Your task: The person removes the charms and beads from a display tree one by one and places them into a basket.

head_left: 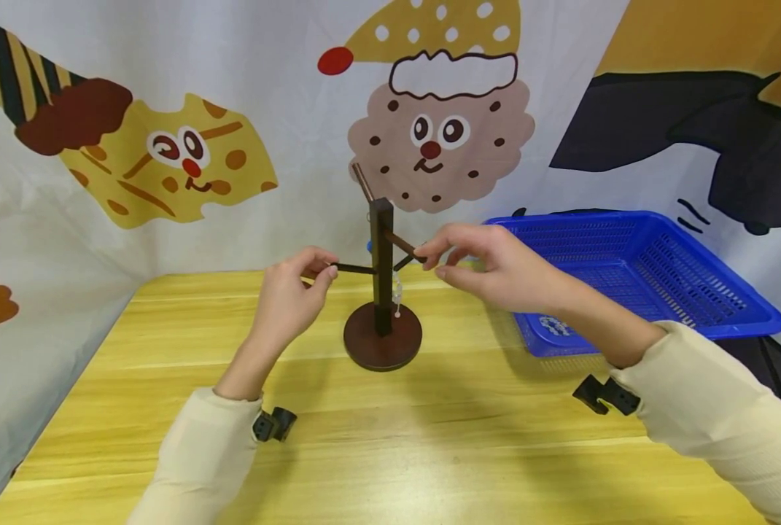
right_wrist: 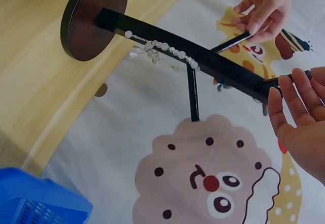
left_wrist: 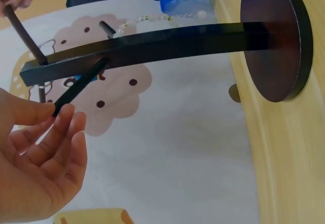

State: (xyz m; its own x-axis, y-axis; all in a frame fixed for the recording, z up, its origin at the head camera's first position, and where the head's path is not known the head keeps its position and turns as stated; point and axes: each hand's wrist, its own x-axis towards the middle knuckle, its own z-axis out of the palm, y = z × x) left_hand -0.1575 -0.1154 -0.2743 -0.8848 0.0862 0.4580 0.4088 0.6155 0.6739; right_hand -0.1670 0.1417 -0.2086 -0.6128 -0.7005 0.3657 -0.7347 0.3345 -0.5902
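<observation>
A dark wooden jewelry stand [head_left: 382, 292] stands upright on the table, with a round base [head_left: 383, 350] and several pegs. My left hand [head_left: 294, 292] pinches the tip of the lower left peg [left_wrist: 81, 88] between thumb and fingers. At the front right, my right hand [head_left: 488, 262] holds the end of the upper peg [head_left: 403, 245] with its fingertips. A pale beaded bracelet [right_wrist: 170, 50] hangs from a lower rear peg [right_wrist: 193, 94]. Something small and blue [head_left: 369, 246] shows behind the post, mostly hidden.
A blue perforated plastic basket [head_left: 633, 332] sits at the right of the yellow wood-grain table [head_left: 429, 452]. Behind the table hangs a white cloth [head_left: 285, 44] printed with cartoon food figures, close to the stand's back.
</observation>
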